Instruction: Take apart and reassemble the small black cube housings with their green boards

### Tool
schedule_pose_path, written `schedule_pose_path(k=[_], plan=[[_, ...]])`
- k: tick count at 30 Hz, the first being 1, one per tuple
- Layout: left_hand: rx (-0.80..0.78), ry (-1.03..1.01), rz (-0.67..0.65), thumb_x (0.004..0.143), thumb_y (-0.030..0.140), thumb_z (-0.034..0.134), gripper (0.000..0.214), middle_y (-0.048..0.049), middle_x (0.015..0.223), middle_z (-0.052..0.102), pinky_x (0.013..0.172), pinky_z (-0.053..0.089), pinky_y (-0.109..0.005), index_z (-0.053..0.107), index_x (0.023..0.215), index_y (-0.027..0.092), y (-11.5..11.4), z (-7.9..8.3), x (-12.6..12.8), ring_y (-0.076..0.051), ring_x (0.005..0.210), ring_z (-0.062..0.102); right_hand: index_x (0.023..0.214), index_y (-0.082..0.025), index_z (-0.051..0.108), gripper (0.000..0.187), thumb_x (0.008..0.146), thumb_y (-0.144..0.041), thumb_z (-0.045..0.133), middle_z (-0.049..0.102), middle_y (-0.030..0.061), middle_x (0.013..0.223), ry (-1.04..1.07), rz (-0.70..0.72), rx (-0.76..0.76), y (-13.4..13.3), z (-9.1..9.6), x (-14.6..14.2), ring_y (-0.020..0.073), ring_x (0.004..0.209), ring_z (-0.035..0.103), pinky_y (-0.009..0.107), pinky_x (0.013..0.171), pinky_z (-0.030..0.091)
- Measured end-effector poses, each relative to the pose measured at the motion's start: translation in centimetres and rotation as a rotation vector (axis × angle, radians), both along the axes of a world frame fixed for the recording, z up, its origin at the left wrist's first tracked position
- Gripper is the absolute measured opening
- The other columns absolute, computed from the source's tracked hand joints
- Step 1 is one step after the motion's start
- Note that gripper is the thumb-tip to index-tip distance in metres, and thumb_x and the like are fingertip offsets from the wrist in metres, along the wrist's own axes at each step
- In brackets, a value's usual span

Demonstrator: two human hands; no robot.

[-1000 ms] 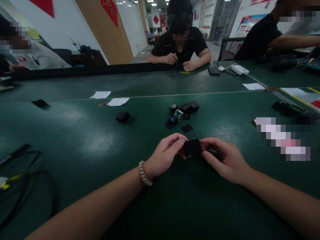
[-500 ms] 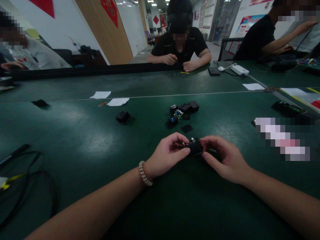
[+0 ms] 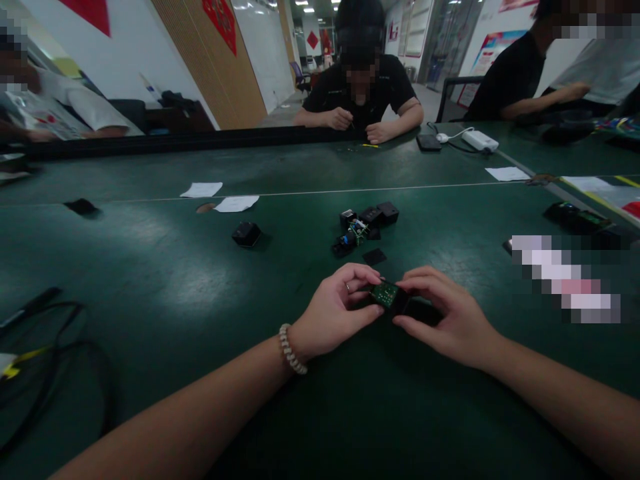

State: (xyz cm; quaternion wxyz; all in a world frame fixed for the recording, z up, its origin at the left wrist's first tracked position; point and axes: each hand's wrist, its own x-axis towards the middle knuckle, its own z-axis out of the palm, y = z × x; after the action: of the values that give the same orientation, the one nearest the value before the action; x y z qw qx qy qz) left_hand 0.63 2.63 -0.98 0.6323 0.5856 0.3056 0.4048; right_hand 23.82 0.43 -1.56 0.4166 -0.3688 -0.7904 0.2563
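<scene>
Between my two hands is a small black power adapter [image 3: 386,293], its open side turned up so that a green circuit board shows inside the housing. My left hand [image 3: 345,303], with a ring and a beaded bracelet, grips the adapter's left end between thumb and fingers. Fingers of my right hand [image 3: 445,317] close on the other end, the thumb at the near edge. Just beyond lie a flat black cover piece [image 3: 375,256], a bare circuit board with components [image 3: 356,232] and several black housing parts [image 3: 385,213].
A closed black block [image 3: 246,234] stands to the left on the green table [image 3: 200,320]. Black cables [image 3: 55,347] lie at the left edge. Paper slips [image 3: 236,204] are farther back. A person [image 3: 360,93] works opposite; other people sit at both sides.
The adapter has been turned in my hands: metal prongs showed before, and now the green circuit board faces up. My right thumb and fingers have shifted slightly left around it.
</scene>
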Motion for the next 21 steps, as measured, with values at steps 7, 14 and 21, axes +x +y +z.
schedule_pose_path(k=[7, 14, 21], plan=[[0.02, 0.027, 0.031, 0.078, 0.009, 0.08, 0.034, -0.0055, 0.118, 0.063, 0.104, 0.055, -0.04, 0.061, 0.104, 0.018, -0.05, 0.15, 0.12, -0.021, 0.112, 0.065, 0.119, -0.025, 0.064, 0.037, 0.085, -0.018, 0.078, 0.064, 0.0097, 0.115, -0.001, -0.029, 0.041, 0.03, -0.31, -0.04, 0.0262, 0.106, 0.067, 0.045, 0.088, 0.061], [0.108, 0.071, 0.052, 0.079, 0.01, 0.078, 0.029, -0.0068, 0.12, 0.061, 0.105, 0.057, -0.042, 0.064, 0.103, 0.018, -0.17, 0.22, 0.14, -0.022, 0.115, 0.064, 0.119, -0.025, 0.063, 0.036, 0.086, -0.019, 0.077, 0.064, 0.0108, 0.118, 0.027, -0.013, -0.002, -0.01, -0.33, -0.08, 0.0271, 0.111, 0.067, 0.047, 0.092, 0.063], [0.17, 0.144, 0.043, 0.082, 0.015, 0.078, 0.016, -0.0094, 0.127, 0.054, 0.103, 0.06, -0.044, 0.07, 0.097, 0.016, -0.47, 0.5, -0.1, -0.023, 0.115, 0.065, 0.118, -0.026, 0.062, 0.037, 0.085, -0.019, 0.077, 0.065, 0.0101, 0.115, 0.074, -0.001, -0.053, -0.12, -0.09, -0.26, 0.0259, 0.107, 0.069, 0.042, 0.089, 0.066]])
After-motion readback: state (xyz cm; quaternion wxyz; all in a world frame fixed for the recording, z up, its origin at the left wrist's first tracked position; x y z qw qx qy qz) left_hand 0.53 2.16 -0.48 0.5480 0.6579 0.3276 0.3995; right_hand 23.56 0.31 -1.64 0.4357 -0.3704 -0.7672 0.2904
